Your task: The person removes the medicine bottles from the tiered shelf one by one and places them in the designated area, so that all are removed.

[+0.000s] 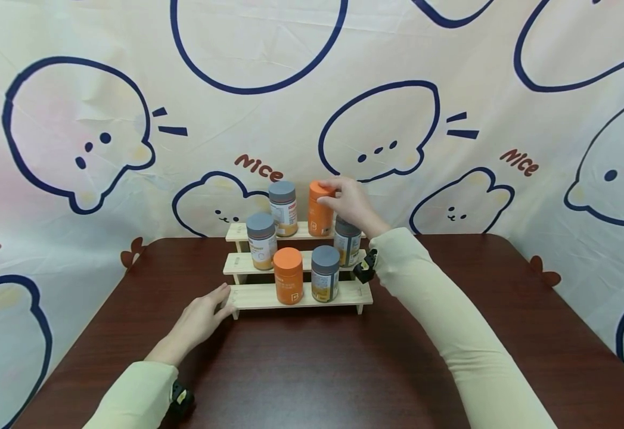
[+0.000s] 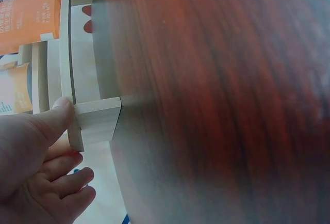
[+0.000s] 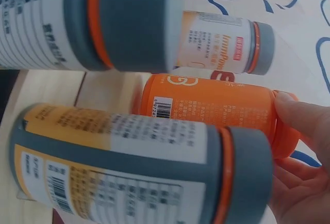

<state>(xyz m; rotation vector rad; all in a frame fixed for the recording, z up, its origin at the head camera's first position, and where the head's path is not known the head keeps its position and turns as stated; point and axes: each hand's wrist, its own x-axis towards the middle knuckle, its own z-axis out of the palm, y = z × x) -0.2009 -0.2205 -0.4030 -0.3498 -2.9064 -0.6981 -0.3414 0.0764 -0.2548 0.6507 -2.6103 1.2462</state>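
Note:
On a three-tier wooden rack (image 1: 255, 296) stand several supplement bottles. My right hand (image 1: 356, 205) reaches over to the top tier and holds an orange bottle (image 1: 319, 221) by its cap, thumb on one side and fingers on the other. That orange bottle (image 3: 211, 100) stands upright on its tier, partly hidden by a nearer bottle in the right wrist view. At the rack's lower left corner, my left hand (image 1: 200, 320) pinches the end of the bottom board (image 2: 68, 64), the thumb (image 2: 62, 111) on its upper face.
Beside the held bottle on the top tier is a grey-capped bottle (image 1: 283, 208). Two more grey-capped bottles, left (image 1: 261, 241) and right (image 1: 347, 243), occupy the middle tier. Below are another orange bottle (image 1: 288, 277) and a grey-capped one (image 1: 325, 274). A printed cloth (image 1: 247, 125) hangs behind the brown table (image 1: 312, 369).

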